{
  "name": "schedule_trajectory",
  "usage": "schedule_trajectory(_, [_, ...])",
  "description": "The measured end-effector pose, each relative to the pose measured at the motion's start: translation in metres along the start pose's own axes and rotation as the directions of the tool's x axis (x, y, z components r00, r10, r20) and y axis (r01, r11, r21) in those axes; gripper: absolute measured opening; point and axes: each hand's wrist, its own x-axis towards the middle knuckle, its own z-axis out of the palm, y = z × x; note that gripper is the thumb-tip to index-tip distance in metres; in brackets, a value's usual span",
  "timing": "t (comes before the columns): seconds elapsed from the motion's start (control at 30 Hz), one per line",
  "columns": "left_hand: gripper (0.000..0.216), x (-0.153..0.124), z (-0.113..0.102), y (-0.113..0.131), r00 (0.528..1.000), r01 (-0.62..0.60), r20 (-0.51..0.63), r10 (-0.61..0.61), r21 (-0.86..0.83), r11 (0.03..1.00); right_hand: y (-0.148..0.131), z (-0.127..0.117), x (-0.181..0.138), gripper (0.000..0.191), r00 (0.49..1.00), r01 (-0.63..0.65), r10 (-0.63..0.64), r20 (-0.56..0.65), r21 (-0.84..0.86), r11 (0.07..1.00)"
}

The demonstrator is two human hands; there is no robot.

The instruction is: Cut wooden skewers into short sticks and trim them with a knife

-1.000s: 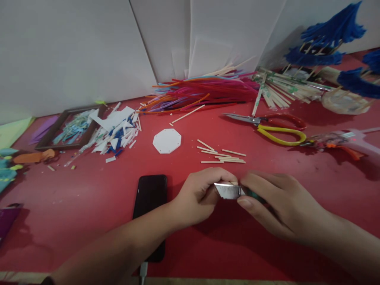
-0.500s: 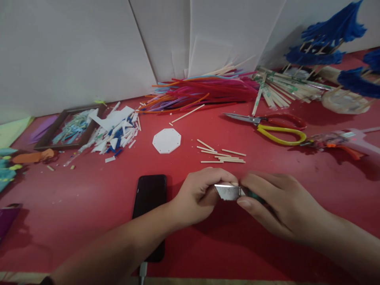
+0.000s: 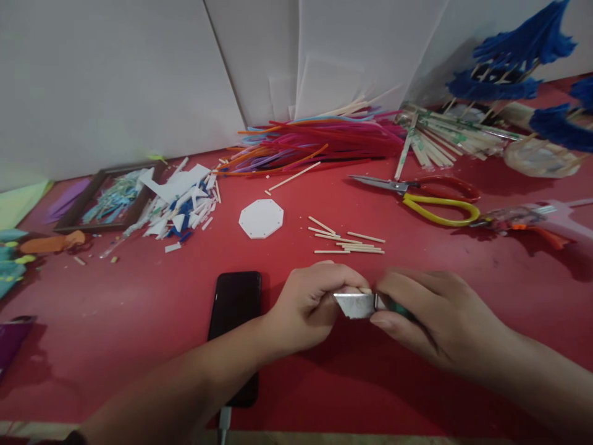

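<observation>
My right hand (image 3: 433,315) is closed round the green handle of a utility knife (image 3: 356,305). The wide metal blade points left, across the fingertips of my left hand (image 3: 312,303). That hand is curled shut on a thin wooden stick (image 3: 365,290), of which only a pale end shows by the blade; the rest is hidden in the fingers. Just beyond my hands, several short cut sticks (image 3: 359,248) lie loosely on the red table (image 3: 148,321). A white octagonal piece (image 3: 261,219) with small holes near its edge lies to their left.
A black phone (image 3: 236,306) with a cable lies under my left forearm. Scissors (image 3: 430,198) and a glue gun (image 3: 542,219) are at right. Pipe cleaners (image 3: 319,142) and wrapped chopsticks (image 3: 440,139) lie behind. Paper scraps (image 3: 185,204) and a brown frame (image 3: 76,213) are left.
The knife blade has tilted and dropped slightly toward me, against the stick end. Both hands stay in nearly the same place; the whole view has shifted a little.
</observation>
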Motion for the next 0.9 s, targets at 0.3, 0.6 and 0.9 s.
schedule_trajectory(0.3, [0.019, 0.004, -0.004, -0.004, 1.000, -0.005, 0.014, 0.006, -0.066, 0.998, 0.003, 0.000, 0.001, 0.050, 0.999, 0.018, -0.022, -0.032, -0.109, 0.994])
schedule_trajectory(0.6, [0.027, 0.005, -0.003, -0.004, 0.990, -0.129, -0.068, 0.125, -0.049, 0.990, 0.021, -0.005, 0.003, 0.059, 0.992, -0.126, 0.127, 0.005, -0.108, 0.986])
schedule_trajectory(0.9, [0.030, 0.005, 0.000, -0.002, 0.996, -0.021, -0.094, 0.012, -0.096, 0.995, 0.018, -0.011, -0.001, 0.043, 0.982, -0.135, 0.117, -0.151, -0.115, 0.984])
